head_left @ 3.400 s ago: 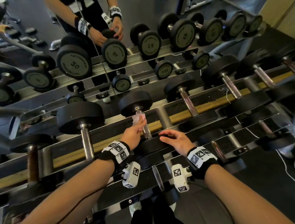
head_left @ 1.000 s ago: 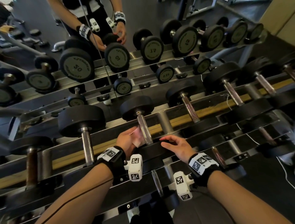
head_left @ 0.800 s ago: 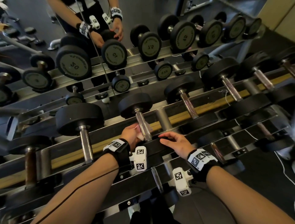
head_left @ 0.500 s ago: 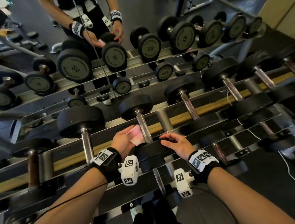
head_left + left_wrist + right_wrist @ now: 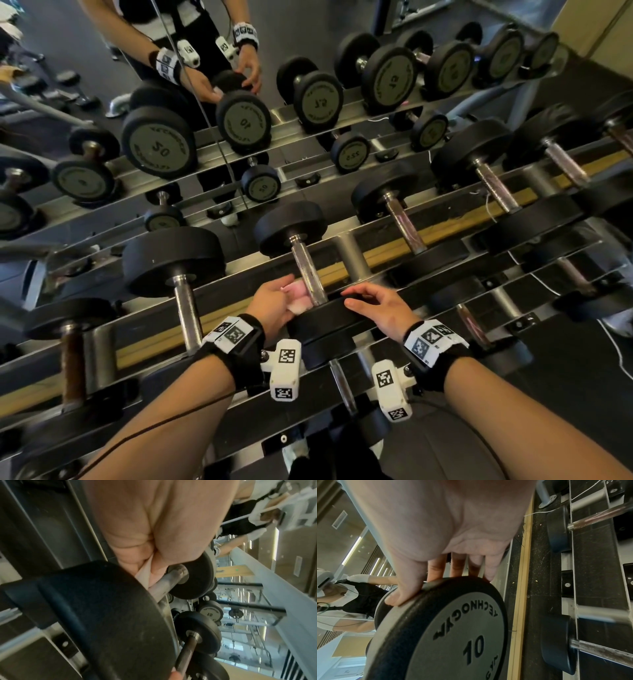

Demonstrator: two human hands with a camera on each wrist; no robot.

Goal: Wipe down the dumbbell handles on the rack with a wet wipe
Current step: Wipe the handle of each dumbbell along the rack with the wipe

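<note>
1. The wet wipe (image 5: pixel 299 297) is a small, crumpled, pale pink wad, bunched rather than spread flat.
2. The left hand (image 5: pixel 274 308) holds the wipe with its fingers curled round it and presses it against the left side of the dumbbell handle (image 5: pixel 308 270), down at the near end where the bar meets the front weight head (image 5: pixel 325 322).
3. In the left wrist view a fold of the wipe (image 5: pixel 145 573) shows between thumb and fingers, touching the steel handle (image 5: pixel 169 578); how far it wraps around the bar probably cannot be settled from here.
4. The handle is a bare, shiny metal bar running from the near black head up to the far head (image 5: pixel 291 228).
5. The right hand (image 5: pixel 380 310) rests on top of the near head, fingers draped loosely over its rim and holding nothing.
6. The right wrist view shows the fingers (image 5: pixel 436 569) lying over the edge of that head (image 5: pixel 453 635), whose face reads 10.
7. This dumbbell sits on the rack (image 5: pixel 445 222) between other dumbbells, in front of a mirror.
</note>
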